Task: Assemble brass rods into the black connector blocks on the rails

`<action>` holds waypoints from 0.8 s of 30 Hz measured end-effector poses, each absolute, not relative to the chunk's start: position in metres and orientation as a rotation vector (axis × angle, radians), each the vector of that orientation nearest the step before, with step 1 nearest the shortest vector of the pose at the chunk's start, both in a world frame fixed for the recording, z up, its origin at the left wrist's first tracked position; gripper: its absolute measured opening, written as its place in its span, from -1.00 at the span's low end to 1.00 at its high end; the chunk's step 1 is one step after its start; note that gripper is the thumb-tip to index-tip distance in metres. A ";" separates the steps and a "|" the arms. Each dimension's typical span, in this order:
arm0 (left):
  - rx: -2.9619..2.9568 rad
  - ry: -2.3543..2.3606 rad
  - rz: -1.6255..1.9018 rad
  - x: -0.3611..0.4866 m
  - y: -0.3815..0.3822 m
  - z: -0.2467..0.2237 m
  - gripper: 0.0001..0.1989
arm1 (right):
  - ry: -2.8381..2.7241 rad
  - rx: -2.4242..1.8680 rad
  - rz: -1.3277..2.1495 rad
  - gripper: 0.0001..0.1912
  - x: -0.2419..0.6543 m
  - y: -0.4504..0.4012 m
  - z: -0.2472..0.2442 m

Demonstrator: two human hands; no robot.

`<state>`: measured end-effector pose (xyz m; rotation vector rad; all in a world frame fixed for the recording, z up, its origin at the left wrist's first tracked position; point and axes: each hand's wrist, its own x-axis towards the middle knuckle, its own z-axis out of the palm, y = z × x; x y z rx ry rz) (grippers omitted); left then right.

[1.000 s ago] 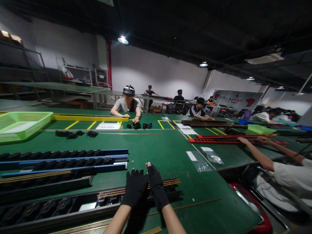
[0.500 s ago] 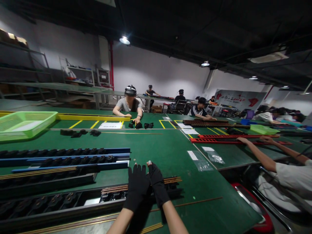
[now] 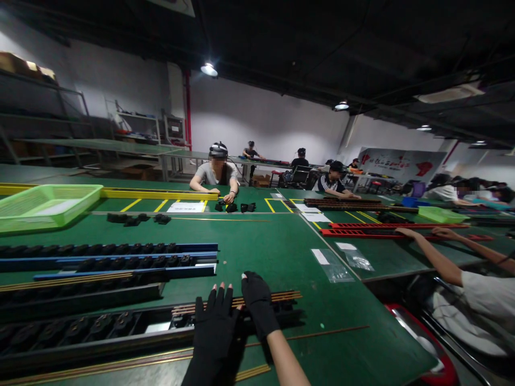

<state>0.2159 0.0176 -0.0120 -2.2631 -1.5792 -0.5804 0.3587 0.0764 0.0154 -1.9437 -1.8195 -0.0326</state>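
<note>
My left hand [image 3: 216, 324], in a black glove with bare fingertips, lies over a long black rail [image 3: 161, 340] with its fingers stretched out and apart. Just right of it, my right hand [image 3: 258, 300], gloved too, is bent over the same rail, its fingers curled downward. What those fingers hold, if anything, is hidden. Thin brass-coloured rods [image 3: 286, 296] lie along the rail and run beneath both hands. Black blocks with small metal centres [image 3: 100, 325] sit in a row inside the rail, left of my hands.
Blue rails [image 3: 205, 271] with black blocks lie behind at the left, near a green basket [image 3: 52, 206]. Loose rods [image 3: 253, 371] lie in front. Plastic bags [image 3: 338, 272] lie right of centre. A person [image 3: 217, 174] sits opposite; another person's arms [image 3: 434, 254] reach over red rails [image 3: 362, 233].
My left hand has moved left and nearer to me, and its fingers have spread. The fingers of my right hand have curled further. The view has shifted slightly.
</note>
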 end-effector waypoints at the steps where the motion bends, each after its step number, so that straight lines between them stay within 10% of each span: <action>1: -2.255 -1.592 -0.577 0.208 0.016 -0.011 -0.52 | -1.823 -1.982 -0.017 -0.65 0.356 0.074 0.019; 16: -2.167 -1.688 -0.509 0.138 0.005 -0.003 -0.54 | -2.202 -1.890 0.038 -0.60 0.376 0.018 0.038; 24: -2.251 -1.720 -0.452 0.137 0.011 0.003 -0.38 | -2.555 -1.710 0.397 0.17 0.400 0.027 0.057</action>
